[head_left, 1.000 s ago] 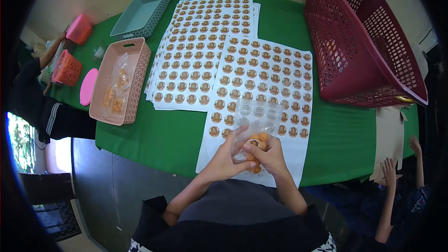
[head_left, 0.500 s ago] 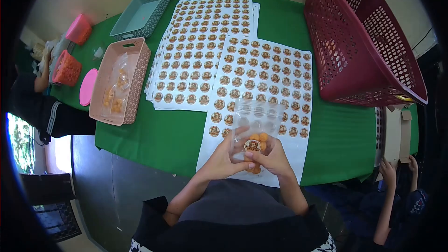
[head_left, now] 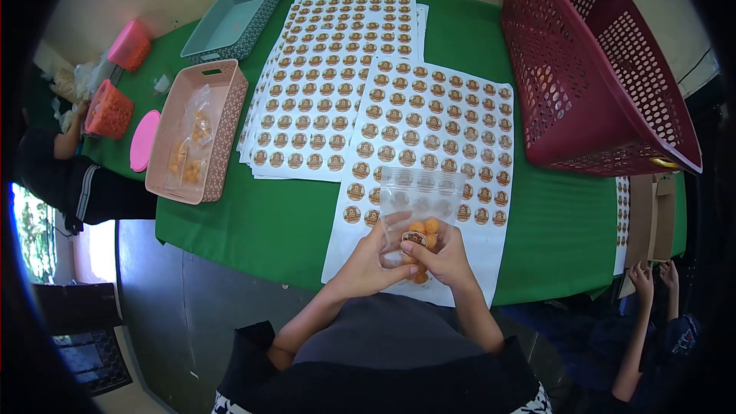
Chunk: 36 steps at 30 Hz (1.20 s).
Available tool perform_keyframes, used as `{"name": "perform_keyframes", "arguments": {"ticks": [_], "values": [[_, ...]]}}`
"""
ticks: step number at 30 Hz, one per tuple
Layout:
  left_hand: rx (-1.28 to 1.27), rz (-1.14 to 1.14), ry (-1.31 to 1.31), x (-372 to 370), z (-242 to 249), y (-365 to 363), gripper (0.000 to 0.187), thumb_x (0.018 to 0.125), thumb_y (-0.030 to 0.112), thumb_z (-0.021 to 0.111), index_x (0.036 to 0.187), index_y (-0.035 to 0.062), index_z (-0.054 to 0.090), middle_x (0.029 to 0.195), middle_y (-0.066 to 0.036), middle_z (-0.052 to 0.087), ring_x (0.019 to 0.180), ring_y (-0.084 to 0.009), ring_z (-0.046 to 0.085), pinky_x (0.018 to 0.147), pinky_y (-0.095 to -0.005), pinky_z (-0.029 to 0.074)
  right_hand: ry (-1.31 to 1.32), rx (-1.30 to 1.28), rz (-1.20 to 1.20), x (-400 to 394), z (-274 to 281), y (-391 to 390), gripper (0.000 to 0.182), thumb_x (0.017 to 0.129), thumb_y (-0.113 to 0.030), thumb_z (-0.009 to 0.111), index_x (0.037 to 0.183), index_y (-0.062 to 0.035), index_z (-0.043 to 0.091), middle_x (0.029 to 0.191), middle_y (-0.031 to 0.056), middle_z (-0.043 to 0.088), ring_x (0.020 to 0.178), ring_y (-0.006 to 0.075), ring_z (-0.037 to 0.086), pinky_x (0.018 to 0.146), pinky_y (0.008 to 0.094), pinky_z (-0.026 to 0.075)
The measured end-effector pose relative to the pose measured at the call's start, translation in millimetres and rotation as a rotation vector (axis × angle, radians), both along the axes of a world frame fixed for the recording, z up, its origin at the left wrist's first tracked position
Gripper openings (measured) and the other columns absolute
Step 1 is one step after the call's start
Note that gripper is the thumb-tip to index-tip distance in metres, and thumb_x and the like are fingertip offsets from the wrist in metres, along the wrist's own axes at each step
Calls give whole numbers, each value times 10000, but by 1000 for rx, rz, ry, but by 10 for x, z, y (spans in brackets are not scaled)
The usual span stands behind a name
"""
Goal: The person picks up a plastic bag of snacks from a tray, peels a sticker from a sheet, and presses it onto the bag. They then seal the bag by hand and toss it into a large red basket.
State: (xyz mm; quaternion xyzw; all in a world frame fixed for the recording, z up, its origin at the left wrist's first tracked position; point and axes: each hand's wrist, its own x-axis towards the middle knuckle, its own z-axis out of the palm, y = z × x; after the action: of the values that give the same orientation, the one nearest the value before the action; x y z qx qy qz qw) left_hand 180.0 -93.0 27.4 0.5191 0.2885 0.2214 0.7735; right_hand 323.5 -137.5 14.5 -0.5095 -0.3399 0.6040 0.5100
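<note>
A clear plastic pouch (head_left: 418, 195) with orange balls (head_left: 425, 228) inside is held between my two hands, over a white sheet of round stickers (head_left: 437, 119). My left hand (head_left: 366, 264) is closed on the pouch's left side, its thumb across the lower front. From the right, my right hand (head_left: 452, 261) grips the pouch, with the thumb pressed on a round brown-and-white sticker (head_left: 414, 238) on its front. Part of that sticker lies under the thumb. The fingers behind the pouch show dimly through the plastic.
More sticker sheets (head_left: 307, 100) lie stacked behind. A pink basket (head_left: 222, 130) at left holds bagged orange balls; a teal basket (head_left: 230, 23) stands behind it. At right is a large maroon basket (head_left: 556, 92). Co-workers' hands show at far left and by cardboard (head_left: 644, 218) at lower right.
My right thumb has moved up and left onto the sticker, covering more of it. At lower right, a co-worker's hands and the cardboard have shifted.
</note>
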Motion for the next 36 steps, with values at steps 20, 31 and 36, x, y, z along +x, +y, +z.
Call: {"name": "perform_keyframes", "arguments": {"ticks": [20,31,36], "values": [[-54,13,-48,48,9,-45,648,694,-36,587,1215,18,204,1157,-161,371,1047,-221,432,777,-318,471,47,-15,-35,6,-49,8,172,707,-95,641,789,15,536,613,23,543,500,44,493,414,169,378],[-9,-1,-26,57,16,-66,631,695,-16,596,1205,11,225,1142,-153,379,1045,-223,434,744,-317,486,22,6,-33,33,13,-3,181,727,-137,627,808,15,570,624,15,556,542,39,499,475,167,397],[77,-50,14,42,64,-52,610,703,-15,587,1200,20,236,1155,-132,373,1055,-228,429,755,-323,481,52,1,-4,71,99,3,163,737,-126,613,816,14,588,676,22,576,576,38,506,497,163,403]]}}
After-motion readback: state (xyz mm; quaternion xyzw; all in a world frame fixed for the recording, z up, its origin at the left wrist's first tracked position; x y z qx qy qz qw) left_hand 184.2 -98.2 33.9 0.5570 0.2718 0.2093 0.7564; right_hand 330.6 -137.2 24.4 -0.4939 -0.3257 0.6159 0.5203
